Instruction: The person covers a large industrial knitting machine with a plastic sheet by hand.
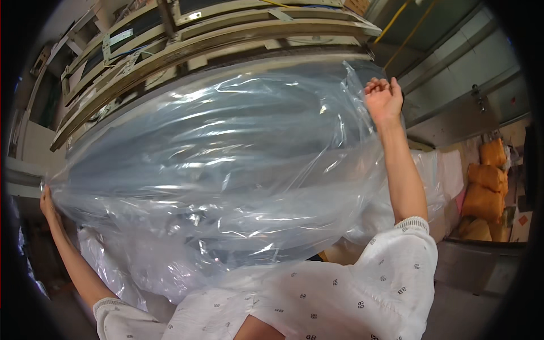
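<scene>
A large clear plastic sheet [226,170] spreads in long, shiny folds over the dark worktop [371,69], reaching from near the far edge across to the near edge, where it hangs in loose, crumpled layers in front of the person's white patterned shirt [340,294]. The left hand [47,203] is out beyond the worktop's left end, closed around the gathered end of the sheet, and the folds fan out from that grip toward the right. The right hand [384,103] is raised by the worktop's far right corner, released, palm showing, with its fingers loosely curled and the thumb apart; a gathered, upright ridge of the sheet stands just beside it, and I cannot tell whether the two touch. Along the far edge runs a pale slatted frame [226,42] with metal brackets. Past the far right corner, yellow cords [392,22] slant upward. Well apart from the hands, off the worktop's right end, orange bundles [486,181] are stacked, with whitish plastic [445,173] lying nearer.
</scene>
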`<state>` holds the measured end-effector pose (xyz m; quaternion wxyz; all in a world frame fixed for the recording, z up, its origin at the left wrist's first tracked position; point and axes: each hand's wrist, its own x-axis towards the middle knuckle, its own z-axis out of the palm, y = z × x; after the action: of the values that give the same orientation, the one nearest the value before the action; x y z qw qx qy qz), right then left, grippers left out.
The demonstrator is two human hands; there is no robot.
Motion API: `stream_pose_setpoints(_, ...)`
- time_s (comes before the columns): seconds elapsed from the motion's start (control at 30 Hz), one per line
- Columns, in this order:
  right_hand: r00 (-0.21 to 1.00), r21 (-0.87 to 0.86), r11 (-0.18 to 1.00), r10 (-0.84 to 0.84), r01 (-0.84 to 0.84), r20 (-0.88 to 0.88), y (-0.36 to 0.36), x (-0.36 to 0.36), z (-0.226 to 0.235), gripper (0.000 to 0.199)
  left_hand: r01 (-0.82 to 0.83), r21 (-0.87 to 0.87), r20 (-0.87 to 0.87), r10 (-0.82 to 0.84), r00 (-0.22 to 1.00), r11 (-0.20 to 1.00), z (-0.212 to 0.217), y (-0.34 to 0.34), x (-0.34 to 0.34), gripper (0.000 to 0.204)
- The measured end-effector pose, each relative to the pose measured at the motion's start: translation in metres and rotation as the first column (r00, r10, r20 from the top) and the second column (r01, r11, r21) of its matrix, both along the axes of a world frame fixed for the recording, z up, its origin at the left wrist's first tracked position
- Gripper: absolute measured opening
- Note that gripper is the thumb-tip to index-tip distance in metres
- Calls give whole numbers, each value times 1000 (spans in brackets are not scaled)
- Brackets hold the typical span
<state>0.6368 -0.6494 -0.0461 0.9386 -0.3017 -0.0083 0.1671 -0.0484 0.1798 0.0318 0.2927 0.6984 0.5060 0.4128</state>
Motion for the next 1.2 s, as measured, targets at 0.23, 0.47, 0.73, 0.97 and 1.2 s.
stream_pose_setpoints(0.23, 992, -52, 998, -13, 20, 122, -8, -62, 14, 21, 572, 172, -360, -489, 794, 802, 22, -261, 315, 33)
stream_pose_setpoints(0.47, 953, -292, 943, -70, 160, 296, 17, -62, 10, 12, 891, 324, -429, -791, 437, 318, -29, -597, 547, 37)
stream_pose_setpoints(0.73, 295, -306, -136, 769, 942, 567, 18, -53, 33, 20, 848, 136, 196, -853, 483, 512, -58, -583, 482, 19)
stream_pose_setpoints(0.97, 147, -194, 17, 594, 981, 791, 33, -127, 30, 13, 409, 318, -58, -414, 909, 855, -56, -388, 246, 19)
stream_pose_setpoints(1.2, 328, -308, -116, 247, 944, 912, -37, -199, -6, 12, -306, 626, -79, 448, 890, 717, 41, -186, -170, 28)
